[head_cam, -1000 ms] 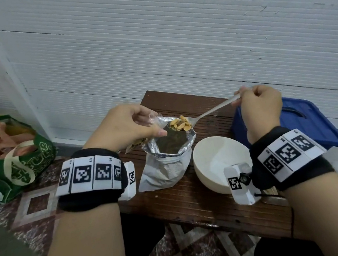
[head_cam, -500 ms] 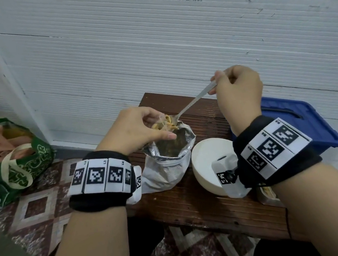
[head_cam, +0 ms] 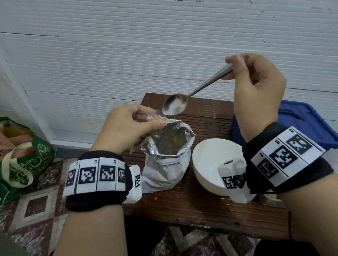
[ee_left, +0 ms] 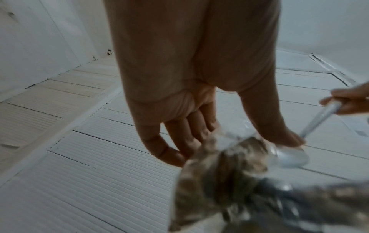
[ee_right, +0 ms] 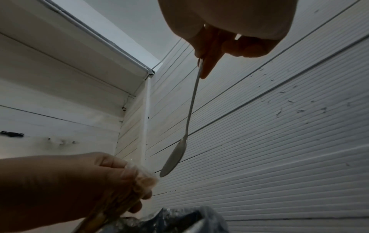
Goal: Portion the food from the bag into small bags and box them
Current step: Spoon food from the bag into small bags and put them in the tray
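Clear plastic of the small bag (ee_left: 235,135) is blurring in the left wrist view, its lower part hidden behind the left hand (head_cam: 129,126), whose fingers (ee_left: 191,138) and thumb are pinching its mouth, pale food showing inside. Just below those fingers the foil bag (head_cam: 167,156) is standing open, dark contents hard to make out. Right hand (head_cam: 255,90) is pinching the spoon (head_cam: 183,100) handle, empty scoop hovering just beside the left fingertips.
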{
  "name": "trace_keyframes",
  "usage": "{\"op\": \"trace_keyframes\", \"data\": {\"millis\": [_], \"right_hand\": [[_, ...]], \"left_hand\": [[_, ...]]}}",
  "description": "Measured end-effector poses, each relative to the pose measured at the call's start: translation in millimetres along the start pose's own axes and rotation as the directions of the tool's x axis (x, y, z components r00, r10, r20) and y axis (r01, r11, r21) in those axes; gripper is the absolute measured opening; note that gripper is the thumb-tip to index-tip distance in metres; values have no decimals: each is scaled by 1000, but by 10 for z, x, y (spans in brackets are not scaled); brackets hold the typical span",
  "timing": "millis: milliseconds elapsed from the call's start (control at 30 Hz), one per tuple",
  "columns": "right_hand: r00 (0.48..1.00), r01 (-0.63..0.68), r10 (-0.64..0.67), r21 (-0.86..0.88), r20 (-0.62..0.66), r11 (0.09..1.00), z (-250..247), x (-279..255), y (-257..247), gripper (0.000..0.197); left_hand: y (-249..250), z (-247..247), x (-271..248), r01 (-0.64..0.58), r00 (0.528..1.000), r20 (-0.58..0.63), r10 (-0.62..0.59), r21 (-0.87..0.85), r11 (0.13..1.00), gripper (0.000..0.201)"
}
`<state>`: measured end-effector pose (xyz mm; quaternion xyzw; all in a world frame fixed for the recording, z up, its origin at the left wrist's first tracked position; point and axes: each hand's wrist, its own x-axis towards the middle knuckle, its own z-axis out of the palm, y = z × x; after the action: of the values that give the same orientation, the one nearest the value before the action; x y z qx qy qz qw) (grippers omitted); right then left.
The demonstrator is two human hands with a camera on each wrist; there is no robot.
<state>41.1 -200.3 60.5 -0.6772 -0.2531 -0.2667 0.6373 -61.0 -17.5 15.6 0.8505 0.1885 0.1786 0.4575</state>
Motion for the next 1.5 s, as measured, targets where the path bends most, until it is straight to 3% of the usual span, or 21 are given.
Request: {"op": "trace_keyframes", "data": {"millis": [100,200,300,433,567,733,833,967,1133,1400,1500], "right_hand": [[995,-92,89,-72,-39,993,-47,-37,116,20],[986,-151,161,-200,33,968,-42,-169,257,21],[971,-99,163,-326,173,940,27,-409,361,22],[948,-57,167,-371,271,927,112,-663,454,19],[964,-122,193,-344,181,931,32,-648,450,18],[973,-231,228,-263,-41,937,-252,-403,411,21],[948,-295,260,-203,-183,934,-493,-283,421,21],[905,-394,343,-194,-251,898,-815,-323,470,19],[854,-517,476,-231,-211,824,-1003,-675,678,10],[713,-700,691,-183,-117,690,-1001,-1103,946,10],[712,-689,698,-263,-73,676,-1001,-1178,945,11]], "left_hand": [[12,-61,-21,-6,999,-39,5,-22,1000,22],[32,-99,-30,-24,997,-76,15,-115,993,33],[89,-96,-49,-60,995,-94,43,-191,980,52],[148,-54,-65,-86,994,-93,64,-264,961,46],[180,-51,-76,-88,994,-93,64,-292,952,40],[328,-27,-126,-138,989,-95,111,-343,929,38],[480,69,-158,-172,985,-90,148,-402,899,40],[678,296,-193,-180,982,-36,184,-456,872,39],[799,691,-211,-180,978,17,209,-446,877,32],[773,930,-189,-147,984,38,174,-386,911,35],[757,941,-176,-144,984,38,172,-390,909,33]]}}
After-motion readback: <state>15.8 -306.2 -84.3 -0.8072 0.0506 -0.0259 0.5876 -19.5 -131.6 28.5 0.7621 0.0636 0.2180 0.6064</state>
